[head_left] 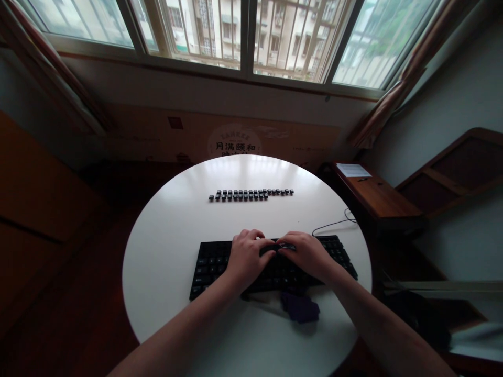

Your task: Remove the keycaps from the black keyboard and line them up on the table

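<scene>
A black keyboard (212,262) lies on the round white table (165,246), its cable (334,224) running off to the right. Both my hands are over its upper middle. My left hand (245,256) has its fingers curled down onto the keys; what they grip is hidden. My right hand (310,254) touches the left one at the fingertips and pinches a small dark keycap (286,246) just above the keys. Farther back, a row of several loose black keycaps (251,195) is lined up on the table.
A dark purple cloth (301,308) lies just in front of the keyboard. A wooden side table (377,199) with a sheet of paper (353,169) stands to the right. A window (243,31) and a cardboard panel (220,139) are behind the table.
</scene>
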`<state>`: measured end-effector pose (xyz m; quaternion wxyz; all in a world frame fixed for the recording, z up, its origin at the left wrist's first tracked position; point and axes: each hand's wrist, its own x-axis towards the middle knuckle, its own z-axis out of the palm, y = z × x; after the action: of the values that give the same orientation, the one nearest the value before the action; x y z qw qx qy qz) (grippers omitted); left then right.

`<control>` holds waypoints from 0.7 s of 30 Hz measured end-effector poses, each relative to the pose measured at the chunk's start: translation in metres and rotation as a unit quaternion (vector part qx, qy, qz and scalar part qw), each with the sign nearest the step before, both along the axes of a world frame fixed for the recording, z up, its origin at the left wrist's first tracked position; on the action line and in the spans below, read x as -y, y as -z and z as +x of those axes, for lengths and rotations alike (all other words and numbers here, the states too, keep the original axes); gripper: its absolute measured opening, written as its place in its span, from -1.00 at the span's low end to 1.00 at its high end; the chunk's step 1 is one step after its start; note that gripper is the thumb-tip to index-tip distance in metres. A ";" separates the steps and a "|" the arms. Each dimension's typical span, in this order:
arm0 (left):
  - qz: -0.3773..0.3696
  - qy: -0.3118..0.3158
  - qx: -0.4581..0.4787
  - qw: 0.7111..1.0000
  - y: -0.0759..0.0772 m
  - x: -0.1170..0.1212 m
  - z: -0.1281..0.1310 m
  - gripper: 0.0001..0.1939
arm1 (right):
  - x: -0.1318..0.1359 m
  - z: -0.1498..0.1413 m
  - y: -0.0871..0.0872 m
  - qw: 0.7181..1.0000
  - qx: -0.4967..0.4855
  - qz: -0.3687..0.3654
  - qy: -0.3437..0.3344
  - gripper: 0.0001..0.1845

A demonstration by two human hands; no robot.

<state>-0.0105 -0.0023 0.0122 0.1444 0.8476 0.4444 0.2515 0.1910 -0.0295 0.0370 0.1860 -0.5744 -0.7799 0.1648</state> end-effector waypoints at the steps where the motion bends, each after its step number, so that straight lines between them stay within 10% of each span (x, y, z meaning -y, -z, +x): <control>1: 0.000 -0.003 -0.003 1.000 0.000 -0.001 0.000 -0.66 | -0.002 0.004 0.001 1.000 -0.002 0.001 0.005 -0.83; 21: -0.024 -0.009 -0.022 0.999 -0.003 -0.007 -0.011 -0.82 | -0.014 0.000 -0.005 0.996 0.068 -0.054 -0.012 -0.85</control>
<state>-0.0212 0.0045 0.0150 0.1522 0.8454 0.4607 0.2234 0.1909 -0.0158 0.0416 0.0988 -0.5841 -0.7876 0.1694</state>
